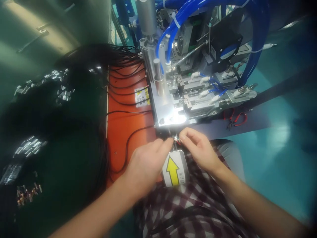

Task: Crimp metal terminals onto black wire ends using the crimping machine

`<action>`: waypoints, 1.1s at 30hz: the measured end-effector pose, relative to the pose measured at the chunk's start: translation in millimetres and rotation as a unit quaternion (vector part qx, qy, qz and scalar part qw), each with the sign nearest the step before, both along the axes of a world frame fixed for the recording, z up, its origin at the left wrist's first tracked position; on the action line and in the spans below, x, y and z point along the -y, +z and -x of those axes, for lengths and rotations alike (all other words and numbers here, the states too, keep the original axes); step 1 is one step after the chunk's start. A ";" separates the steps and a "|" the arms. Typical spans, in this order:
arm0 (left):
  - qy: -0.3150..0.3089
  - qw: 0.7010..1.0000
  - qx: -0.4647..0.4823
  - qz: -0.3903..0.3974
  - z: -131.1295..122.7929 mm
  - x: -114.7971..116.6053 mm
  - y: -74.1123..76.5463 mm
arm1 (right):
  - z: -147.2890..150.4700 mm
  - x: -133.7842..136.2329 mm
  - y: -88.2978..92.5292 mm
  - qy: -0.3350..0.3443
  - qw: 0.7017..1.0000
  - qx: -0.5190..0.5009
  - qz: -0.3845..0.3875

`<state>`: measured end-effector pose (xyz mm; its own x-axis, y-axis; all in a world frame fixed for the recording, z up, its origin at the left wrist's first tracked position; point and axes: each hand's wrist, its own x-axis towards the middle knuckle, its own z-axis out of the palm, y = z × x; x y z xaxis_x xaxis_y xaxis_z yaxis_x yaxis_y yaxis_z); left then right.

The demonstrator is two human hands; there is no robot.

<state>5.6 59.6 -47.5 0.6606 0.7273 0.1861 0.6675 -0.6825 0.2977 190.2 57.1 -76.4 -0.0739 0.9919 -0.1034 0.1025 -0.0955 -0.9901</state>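
My left hand (pixel 148 162) and my right hand (pixel 201 150) meet just in front of the machine's bright metal plate. Both are closed in a pinch, fingertip to fingertip, around a small metal connector (pixel 176 138). A bit of red, perhaps a thin wire, shows by the right fingertips. The fingers hide most of the connector. Below them sits a rounded plate with a yellow arrow (pixel 172 170), close to my left wrist. A black cable (pixel 127 145) curves over the orange surface to the left of my left hand.
A machine with metal slides (pixel 198 99) and blue air hoses (pixel 184 15) stands ahead. Several black cables cross the orange panel (pixel 117 132) beside a warning label (pixel 142 97). Bundled cables with shiny connector ends (pixel 31 145) lie left. Red-handled pliers (pixel 239 119) rest at right.
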 end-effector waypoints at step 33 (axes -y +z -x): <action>-0.033 0.994 0.041 -0.097 17.1 -13.8 -7.7 | 0.0 -1.3 -10.8 -0.002 0.999 0.008 -0.036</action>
